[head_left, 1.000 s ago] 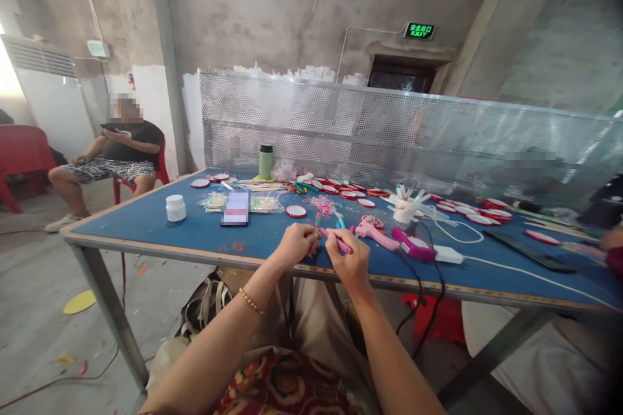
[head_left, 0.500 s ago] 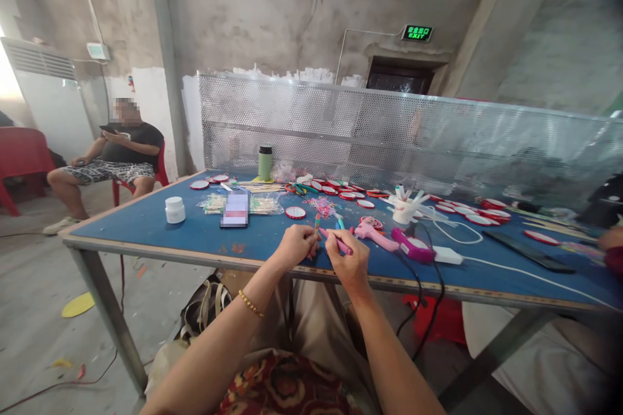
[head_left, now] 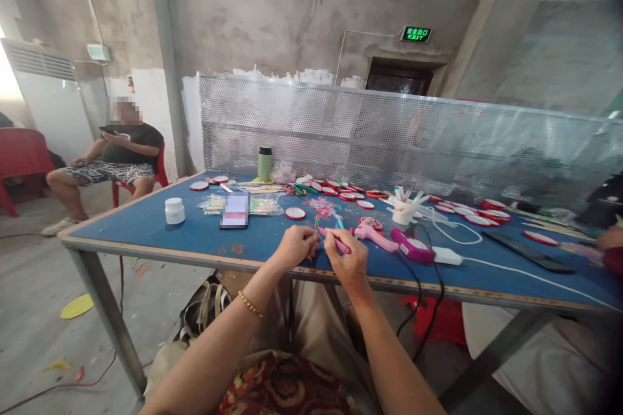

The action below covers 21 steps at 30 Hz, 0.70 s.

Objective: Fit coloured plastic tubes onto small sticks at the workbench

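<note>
My left hand is closed near the front edge of the blue table, pinching a small upright stick with a red and green tip. My right hand is closed round a pink pen-like tool, whose tip points toward the stick. The two hands nearly touch. Just behind them lie a pink glue gun and a magenta device.
Red-rimmed round discs are scattered across the table, with a white jar, a green flask, a white cup of sticks, a phone and cables. A perforated metal screen backs the table. A person sits at left.
</note>
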Each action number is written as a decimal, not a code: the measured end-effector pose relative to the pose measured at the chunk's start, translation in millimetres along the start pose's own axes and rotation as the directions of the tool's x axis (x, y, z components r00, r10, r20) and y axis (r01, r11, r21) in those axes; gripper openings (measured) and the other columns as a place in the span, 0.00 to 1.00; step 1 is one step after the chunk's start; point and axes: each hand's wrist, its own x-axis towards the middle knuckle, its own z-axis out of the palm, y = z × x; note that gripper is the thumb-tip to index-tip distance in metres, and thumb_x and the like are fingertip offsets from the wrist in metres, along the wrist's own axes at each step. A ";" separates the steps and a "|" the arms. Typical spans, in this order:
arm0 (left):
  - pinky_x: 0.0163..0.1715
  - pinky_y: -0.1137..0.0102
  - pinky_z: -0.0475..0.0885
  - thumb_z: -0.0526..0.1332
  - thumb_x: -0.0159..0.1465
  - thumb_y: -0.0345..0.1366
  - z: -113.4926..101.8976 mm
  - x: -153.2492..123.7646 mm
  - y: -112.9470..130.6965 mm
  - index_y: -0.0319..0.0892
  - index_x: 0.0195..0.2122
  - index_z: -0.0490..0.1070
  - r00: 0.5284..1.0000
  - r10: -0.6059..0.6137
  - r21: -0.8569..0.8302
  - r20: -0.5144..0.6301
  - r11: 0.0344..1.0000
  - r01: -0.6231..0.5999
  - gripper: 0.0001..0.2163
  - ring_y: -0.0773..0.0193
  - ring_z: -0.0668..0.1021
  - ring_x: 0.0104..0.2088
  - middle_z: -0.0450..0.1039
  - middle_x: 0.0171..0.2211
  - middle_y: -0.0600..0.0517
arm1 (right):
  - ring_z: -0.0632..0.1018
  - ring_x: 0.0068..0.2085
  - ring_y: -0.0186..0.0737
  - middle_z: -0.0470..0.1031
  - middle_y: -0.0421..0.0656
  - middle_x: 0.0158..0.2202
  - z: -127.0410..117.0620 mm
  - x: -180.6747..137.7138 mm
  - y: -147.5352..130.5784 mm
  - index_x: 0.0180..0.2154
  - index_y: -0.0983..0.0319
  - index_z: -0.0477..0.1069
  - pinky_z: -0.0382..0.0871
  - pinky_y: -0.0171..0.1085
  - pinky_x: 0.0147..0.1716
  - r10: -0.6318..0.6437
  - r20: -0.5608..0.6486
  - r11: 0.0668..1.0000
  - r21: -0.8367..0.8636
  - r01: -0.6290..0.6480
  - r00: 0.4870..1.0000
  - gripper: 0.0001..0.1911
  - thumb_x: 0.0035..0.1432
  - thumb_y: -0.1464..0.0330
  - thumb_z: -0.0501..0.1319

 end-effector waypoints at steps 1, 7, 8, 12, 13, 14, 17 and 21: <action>0.21 0.79 0.66 0.55 0.62 0.31 -0.1 0.1 -0.1 0.39 0.23 0.69 1.000 0.005 0.005 0.000 1.000 -0.005 0.10 0.72 0.70 0.18 0.69 0.17 0.56 | 0.81 0.29 0.36 0.81 0.42 0.30 0.0 0.2 0.0 0.34 0.60 0.75 0.75 0.34 0.35 -0.001 0.000 1.000 0.000 0.001 1.000 0.10 0.66 0.70 0.56; 0.21 0.78 0.67 0.54 0.62 0.31 0.2 1.4 -3.2 0.39 0.24 0.69 1.000 0.018 -0.001 -0.002 1.000 -0.018 0.11 0.71 0.71 0.18 0.69 0.17 0.56 | 0.81 0.30 0.36 0.81 0.42 0.30 0.9 -0.3 0.2 0.34 0.60 0.75 0.75 0.34 0.35 -0.013 -0.010 1.000 0.006 0.013 1.000 0.10 0.66 0.71 0.56; 0.21 0.78 0.67 0.54 0.62 0.31 0.3 1.6 -3.8 0.39 0.24 0.69 1.000 0.017 -0.006 -0.004 1.000 -0.017 0.10 0.71 0.71 0.18 0.69 0.17 0.56 | 0.81 0.30 0.36 0.81 0.42 0.30 1.0 -0.5 0.3 0.34 0.60 0.75 0.75 0.34 0.35 -0.010 -0.014 1.000 0.008 0.010 1.000 0.09 0.66 0.71 0.57; 0.21 0.77 0.67 0.54 0.62 0.31 0.6 1.8 -4.5 0.39 0.24 0.69 1.000 0.013 -0.011 0.000 1.000 -0.013 0.11 0.70 0.72 0.18 0.69 0.17 0.56 | 0.80 0.29 0.35 0.81 0.41 0.30 1.4 -0.5 0.6 0.35 0.60 0.75 0.75 0.34 0.34 -0.004 -0.021 1.000 0.001 0.004 1.000 0.09 0.66 0.71 0.57; 0.21 0.77 0.67 0.54 0.62 0.31 0.7 1.7 -4.2 0.39 0.23 0.69 1.000 0.012 -0.012 0.001 1.000 -0.012 0.11 0.70 0.71 0.18 0.69 0.17 0.56 | 0.80 0.29 0.35 0.81 0.41 0.30 1.4 -0.3 0.7 0.35 0.60 0.75 0.75 0.34 0.34 -0.010 -0.016 1.000 0.000 0.010 1.000 0.09 0.66 0.71 0.57; 0.21 0.78 0.67 0.54 0.62 0.30 0.7 1.5 -3.8 0.39 0.23 0.69 1.000 0.009 -0.015 0.001 1.000 -0.009 0.10 0.71 0.71 0.18 0.69 0.17 0.56 | 0.80 0.29 0.36 0.81 0.41 0.30 1.4 -0.1 0.8 0.35 0.60 0.75 0.75 0.34 0.35 -0.015 -0.013 1.000 0.001 0.015 1.000 0.09 0.66 0.71 0.57; 0.21 0.78 0.67 0.54 0.61 0.30 0.6 1.0 -2.9 0.39 0.24 0.69 1.000 0.003 -0.019 -0.003 1.000 -0.003 0.10 0.71 0.71 0.18 0.69 0.17 0.56 | 0.80 0.29 0.36 0.81 0.42 0.30 1.1 0.0 1.0 0.36 0.60 0.75 0.75 0.34 0.35 -0.015 -0.020 1.000 0.009 0.015 1.000 0.09 0.66 0.71 0.57; 0.21 0.78 0.67 0.53 0.61 0.29 0.5 1.0 -3.1 0.39 0.23 0.69 1.000 0.018 -0.009 -0.006 1.000 -0.018 0.11 0.71 0.71 0.18 0.69 0.17 0.56 | 0.80 0.29 0.35 0.81 0.41 0.30 0.9 -0.2 1.0 0.35 0.60 0.75 0.74 0.34 0.34 -0.016 -0.016 1.000 0.004 0.016 1.000 0.09 0.66 0.71 0.57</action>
